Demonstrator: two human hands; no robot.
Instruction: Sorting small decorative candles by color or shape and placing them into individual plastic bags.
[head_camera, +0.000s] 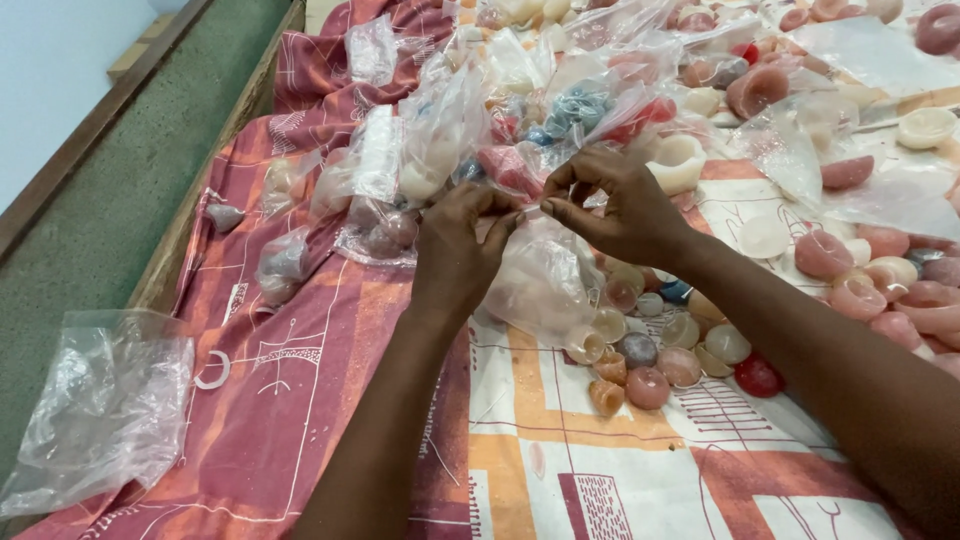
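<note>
Clear bag (545, 285), perhaps pale rings inside

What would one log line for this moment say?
left hand: pinching clear plastic bag | right hand: pinching same bag's top | bag: small pale pieces inside | below: loose round pieces on patterned cloth

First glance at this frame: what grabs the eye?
Two hands at centre, left hand and right hand, pinch the top of a clear plastic bag over a red patterned cloth. Small pink, cream and red shells spill to the right; an empty bag lies lower left.
</note>
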